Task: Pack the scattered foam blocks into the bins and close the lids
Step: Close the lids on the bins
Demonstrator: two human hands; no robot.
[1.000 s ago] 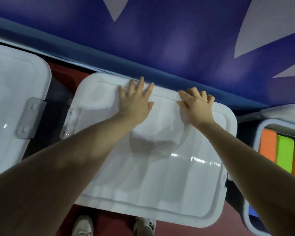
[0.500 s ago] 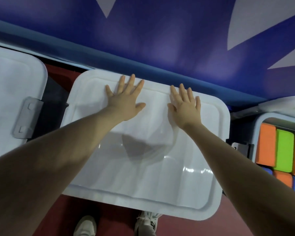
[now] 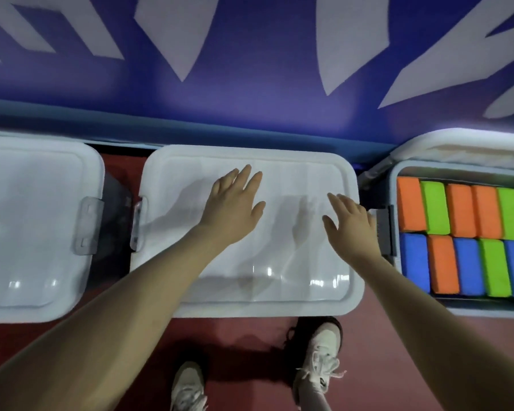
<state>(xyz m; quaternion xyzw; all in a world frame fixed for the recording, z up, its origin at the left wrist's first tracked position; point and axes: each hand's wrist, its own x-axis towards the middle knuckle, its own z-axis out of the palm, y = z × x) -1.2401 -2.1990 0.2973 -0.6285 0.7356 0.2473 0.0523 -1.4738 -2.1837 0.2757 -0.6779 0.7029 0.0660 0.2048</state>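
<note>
Middle lid (image 3: 279, 262) lying on its bin, between closed left bin (image 3: 36, 226) and open right bin (image 3: 457, 308) of foam blocks (image 3: 460, 238). Left hand (image 3: 235, 206) and right hand (image 3: 353, 223) flat-fingered, empty, over lid. Thin, flexible plastic, probably light; best pressed along rim and clips.

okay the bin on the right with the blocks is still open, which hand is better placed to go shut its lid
The right hand, probably. It hovers open over the middle bin's lid at its right edge, beside the open bin of foam blocks. The left hand lies further left over the middle lid.
</note>
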